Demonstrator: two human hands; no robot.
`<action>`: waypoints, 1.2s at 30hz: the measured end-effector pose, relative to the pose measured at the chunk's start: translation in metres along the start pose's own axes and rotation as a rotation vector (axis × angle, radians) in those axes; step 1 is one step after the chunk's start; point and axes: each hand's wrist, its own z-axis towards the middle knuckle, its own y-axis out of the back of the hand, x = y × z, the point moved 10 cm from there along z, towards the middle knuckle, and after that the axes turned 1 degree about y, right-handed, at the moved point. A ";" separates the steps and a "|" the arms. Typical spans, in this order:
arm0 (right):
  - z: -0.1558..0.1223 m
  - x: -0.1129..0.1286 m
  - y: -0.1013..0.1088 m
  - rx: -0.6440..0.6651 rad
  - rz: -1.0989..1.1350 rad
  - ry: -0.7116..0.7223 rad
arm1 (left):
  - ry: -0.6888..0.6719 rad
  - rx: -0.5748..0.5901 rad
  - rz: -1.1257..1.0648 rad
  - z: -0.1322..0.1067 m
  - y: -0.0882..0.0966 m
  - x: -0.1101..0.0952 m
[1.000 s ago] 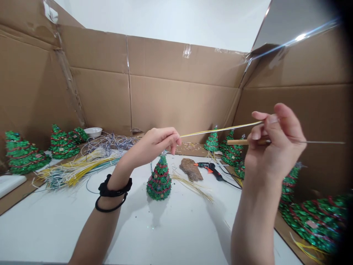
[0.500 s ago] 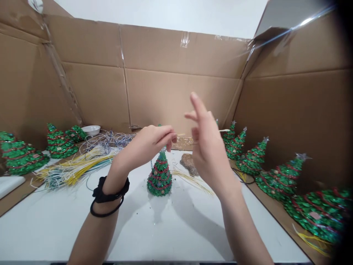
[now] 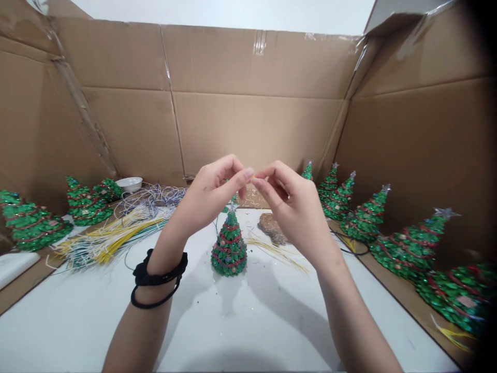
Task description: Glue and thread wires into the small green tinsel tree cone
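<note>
My left hand (image 3: 209, 199) and right hand (image 3: 291, 199) had come together since before, fingertips (image 3: 247, 173) pinching a pale sliver (image 3: 253, 177), mostly hidden, at twelve o'clock above the beaded green tree (image 3: 229, 243).

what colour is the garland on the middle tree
Red, winding round the green miniature Christmas tree; best seen in the head view.

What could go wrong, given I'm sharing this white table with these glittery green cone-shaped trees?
The small glittery green tree stands right below the left hand and right hand, so a slip might knock it over. Whatever the fingertips pinch is too small to see and could drop. The loose yellow strands beside the tree might catch on a wrist.
</note>
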 end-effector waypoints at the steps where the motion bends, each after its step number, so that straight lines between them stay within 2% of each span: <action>1: 0.000 0.000 0.002 -0.020 0.007 -0.002 | -0.006 -0.013 -0.004 0.000 0.000 -0.002; 10: 0.001 0.003 0.008 -0.047 -0.005 0.001 | -0.027 -0.068 -0.036 0.001 0.000 -0.003; 16: 0.003 0.004 0.015 -0.056 -0.066 0.010 | 0.026 -0.129 0.021 0.001 0.003 0.006; 19: 0.002 -0.007 0.025 -0.062 -0.116 -0.035 | 0.070 -0.091 0.080 -0.005 0.002 0.027; 21: -0.003 -0.024 0.027 -0.040 -0.148 -0.071 | 0.097 -0.044 0.159 -0.015 -0.001 0.053; 23: -0.012 -0.048 0.019 0.022 -0.189 -0.100 | 0.108 -0.033 0.204 -0.033 -0.002 0.084; 26: -0.035 -0.094 -0.001 0.122 -0.230 -0.188 | 0.168 0.118 0.121 -0.066 -0.020 0.136; 28: -0.050 -0.118 -0.009 0.119 -0.270 -0.231 | 0.238 0.248 0.023 -0.088 -0.038 0.161; 29: -0.056 -0.126 -0.013 0.108 -0.275 -0.246 | 0.261 0.328 -0.024 -0.096 -0.048 0.168; 31: -0.065 -0.136 -0.017 0.094 -0.300 -0.255 | 0.289 0.395 -0.073 -0.105 -0.059 0.174; 33: -0.071 -0.138 -0.016 0.066 -0.322 -0.253 | 0.276 0.379 -0.016 -0.104 -0.057 0.171; 36: -0.075 -0.142 0.000 -0.047 -0.330 -0.270 | 0.166 0.286 0.210 -0.095 -0.046 0.156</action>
